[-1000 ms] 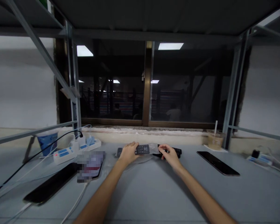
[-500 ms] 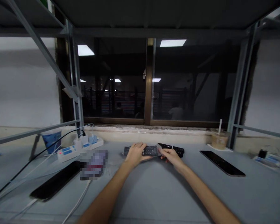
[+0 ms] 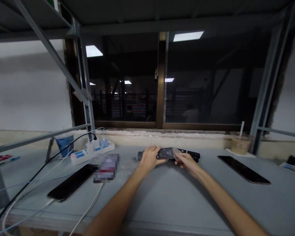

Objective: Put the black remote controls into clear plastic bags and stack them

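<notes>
Near the back of the grey table, my left hand [image 3: 149,158] is wrapped over a dark remote control [image 3: 165,153] with light button marks. My right hand [image 3: 186,160] pinches a greyish, see-through plastic cover [image 3: 176,153] at the remote's right end. Behind my right hand lies another black remote control [image 3: 193,154], partly hidden by it. The remote's left part is covered by my left fingers, and a dark end shows beyond them. My right fingertips are partly hidden.
To the left are a white power strip [image 3: 82,156] with plugs and cables, a blue cup [image 3: 64,146], a black phone [image 3: 72,183] and a blurred-out device [image 3: 106,167]. On the right stand an iced drink cup [image 3: 240,145] and a phone [image 3: 243,169]. Metal shelf posts [image 3: 269,88] frame the table.
The view has turned slightly left, so everything sits further right. My right hand has drawn the plastic cover up a little at the remote's right end; my left hand keeps its hold.
</notes>
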Tool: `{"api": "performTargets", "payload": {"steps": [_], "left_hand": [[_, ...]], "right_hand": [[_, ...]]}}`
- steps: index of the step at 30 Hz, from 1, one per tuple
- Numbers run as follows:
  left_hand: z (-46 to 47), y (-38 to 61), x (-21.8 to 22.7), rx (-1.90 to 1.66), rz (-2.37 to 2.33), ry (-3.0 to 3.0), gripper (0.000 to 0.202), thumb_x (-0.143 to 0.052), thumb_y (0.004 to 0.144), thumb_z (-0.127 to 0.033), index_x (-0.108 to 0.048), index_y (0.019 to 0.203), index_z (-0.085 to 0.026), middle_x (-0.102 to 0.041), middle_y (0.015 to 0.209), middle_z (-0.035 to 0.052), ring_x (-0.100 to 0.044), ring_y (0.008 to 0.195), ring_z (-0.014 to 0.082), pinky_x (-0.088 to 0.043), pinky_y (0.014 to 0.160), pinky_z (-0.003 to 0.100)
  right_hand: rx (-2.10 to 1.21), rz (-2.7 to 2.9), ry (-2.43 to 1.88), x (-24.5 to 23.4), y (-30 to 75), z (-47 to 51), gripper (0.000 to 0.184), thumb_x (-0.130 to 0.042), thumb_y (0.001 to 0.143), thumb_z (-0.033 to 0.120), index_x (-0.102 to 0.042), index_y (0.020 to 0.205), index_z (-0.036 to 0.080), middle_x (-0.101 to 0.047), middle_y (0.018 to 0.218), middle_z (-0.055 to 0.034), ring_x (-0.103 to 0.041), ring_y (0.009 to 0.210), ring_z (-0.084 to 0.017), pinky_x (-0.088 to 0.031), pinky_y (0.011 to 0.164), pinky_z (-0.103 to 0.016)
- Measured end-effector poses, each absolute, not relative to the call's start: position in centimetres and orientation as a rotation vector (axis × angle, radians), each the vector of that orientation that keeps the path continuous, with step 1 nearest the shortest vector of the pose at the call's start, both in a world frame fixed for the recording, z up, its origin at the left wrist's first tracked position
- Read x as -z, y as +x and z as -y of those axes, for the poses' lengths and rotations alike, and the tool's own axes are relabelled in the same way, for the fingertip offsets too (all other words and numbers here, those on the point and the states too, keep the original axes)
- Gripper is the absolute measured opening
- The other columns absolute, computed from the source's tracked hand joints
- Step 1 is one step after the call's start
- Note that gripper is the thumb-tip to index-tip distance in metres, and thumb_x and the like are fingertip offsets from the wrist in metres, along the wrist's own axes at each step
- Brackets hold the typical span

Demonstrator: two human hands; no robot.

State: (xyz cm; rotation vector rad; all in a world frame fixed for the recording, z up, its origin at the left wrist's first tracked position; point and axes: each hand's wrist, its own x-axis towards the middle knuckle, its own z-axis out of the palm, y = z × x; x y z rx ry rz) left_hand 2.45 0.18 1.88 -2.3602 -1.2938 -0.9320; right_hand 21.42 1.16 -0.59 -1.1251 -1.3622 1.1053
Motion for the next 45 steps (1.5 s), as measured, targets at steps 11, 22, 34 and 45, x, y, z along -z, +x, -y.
{"api": "performTargets", "payload": {"steps": [11,22,34,45], "left_hand": [[-0.7,2.4,-0.8,0.744,1.356,-2.437,0.035,-0.061,0.072,-0.045,-0.054,0.097,-0.022,-0.06,0.093,0.0025,-0.056,0.091,0.0197,-0.039,0.08,0.03],[-1.6,0.1,-1.8,0.688,1.453,-2.295,0.027,-0.057,0.076,-0.038,-0.051,0.093,-0.018,-0.059,0.099,0.006,-0.053,0.095,0.0219,-0.035,0.082,0.032],[-1.2,-0.1,-2.1,0.713,1.698,-2.162,0.046,-0.031,0.082,-0.058,-0.054,0.084,-0.018,-0.06,0.092,0.0069,-0.056,0.088,0.0206,-0.039,0.075,0.03],[-0.9,-0.1,-2.2,0.588,1.663,-2.363,0.034,-0.05,0.076,-0.04,-0.054,0.104,-0.02,-0.057,0.106,0.0074,-0.052,0.103,0.0232,-0.035,0.09,0.037]], "right_hand": [[-1.09,1.529,-1.124,-0.3,21.7,0.1,0.032,-0.063,0.067,0.045,-0.069,0.081,0.017,-0.063,0.074,-0.0039,-0.055,0.056,-0.008,-0.027,0.037,-0.014],[-0.871,1.093,-1.121,-0.7,22.6,-1.0,0.028,-0.059,0.066,0.04,-0.064,0.078,0.016,-0.06,0.065,-0.001,-0.053,0.056,-0.011,-0.032,0.039,-0.018],[-0.715,0.508,-1.172,-1.2,24.4,-1.2,0.022,-0.033,0.081,0.038,-0.047,0.08,0.021,-0.041,0.044,0.0077,-0.042,0.034,-0.01,-0.033,0.033,-0.02],[-0.776,0.8,-1.205,-0.1,23.5,-1.6,0.025,-0.036,0.078,0.035,-0.046,0.097,0.022,-0.063,0.08,-0.0016,-0.049,0.035,-0.008,-0.034,0.032,-0.021]]}}
